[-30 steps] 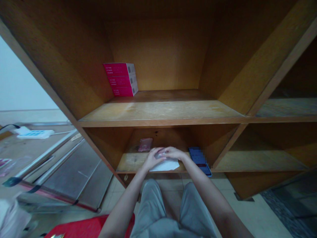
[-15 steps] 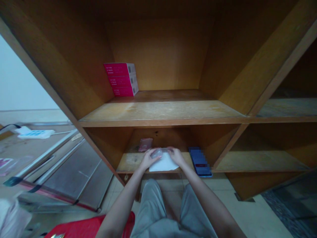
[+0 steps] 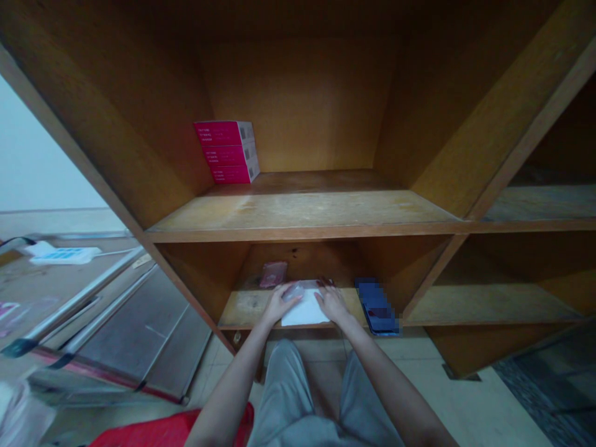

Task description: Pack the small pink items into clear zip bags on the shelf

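Note:
A white paper-like sheet [image 3: 306, 310] lies on the lower shelf in front of me, with see-through plastic [image 3: 296, 290] along its far side. My left hand [image 3: 279, 303] rests at the sheet's left edge on the plastic, thumb spread away from the fingers. On the right part of the sheet, my right hand [image 3: 332, 302] lies nearly flat with its fingers stretched out. Behind my left hand is a small pinkish packet in clear plastic [image 3: 273, 274]. A blue flat object [image 3: 375, 305], partly pixelated, lies to the right of my right hand.
Pink boxes [image 3: 226, 153] are stacked on the upper shelf [image 3: 307, 208] of the wooden cabinet. At left stands a metal-edged table [image 3: 116, 273] bearing a white power strip [image 3: 65, 254]. Something red [image 3: 172, 429] is on the floor near my left arm.
My right hand has flattened onto the sheet, its fingers now stretched out. The clear plastic, raised and bunched between my hands before, lies lower and flatter.

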A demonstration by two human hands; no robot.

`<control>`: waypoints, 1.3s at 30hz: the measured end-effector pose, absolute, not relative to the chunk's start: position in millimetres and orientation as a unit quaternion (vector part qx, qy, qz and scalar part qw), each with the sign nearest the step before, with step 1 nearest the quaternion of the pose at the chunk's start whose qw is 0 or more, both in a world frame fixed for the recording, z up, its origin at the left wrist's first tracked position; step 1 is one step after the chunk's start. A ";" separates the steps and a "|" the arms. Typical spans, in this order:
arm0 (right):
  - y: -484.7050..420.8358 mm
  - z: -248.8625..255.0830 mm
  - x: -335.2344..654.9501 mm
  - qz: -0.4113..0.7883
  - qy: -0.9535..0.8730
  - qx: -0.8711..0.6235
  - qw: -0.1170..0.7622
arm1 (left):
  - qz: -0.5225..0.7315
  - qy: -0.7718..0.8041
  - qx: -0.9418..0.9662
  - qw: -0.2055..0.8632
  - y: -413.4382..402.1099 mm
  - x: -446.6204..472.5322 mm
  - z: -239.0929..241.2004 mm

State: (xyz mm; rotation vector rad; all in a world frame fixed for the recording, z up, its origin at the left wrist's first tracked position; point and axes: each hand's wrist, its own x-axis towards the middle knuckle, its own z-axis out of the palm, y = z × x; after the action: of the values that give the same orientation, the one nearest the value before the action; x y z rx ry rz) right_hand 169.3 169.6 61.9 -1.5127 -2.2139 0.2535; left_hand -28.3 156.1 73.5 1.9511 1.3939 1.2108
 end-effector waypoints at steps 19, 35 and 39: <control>179.4 71.0 159.4 0.196 -0.715 -0.510 0.436 | 0.418 0.481 0.732 0.242 154.5 -30.6 67.7; 203.4 49.8 90.5 0.576 -0.362 -0.364 0.636 | 0.407 0.495 0.734 0.225 155.1 -30.2 67.8; 204.6 50.0 85.3 0.603 -0.339 -0.355 0.629 | 0.414 0.500 0.733 0.204 156.9 -30.5 65.9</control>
State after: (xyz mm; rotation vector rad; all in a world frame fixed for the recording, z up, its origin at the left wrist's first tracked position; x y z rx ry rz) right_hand 85.3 204.6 50.0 -0.8137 -0.7774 1.3821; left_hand -30.5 156.9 65.9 2.0430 1.3944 1.1549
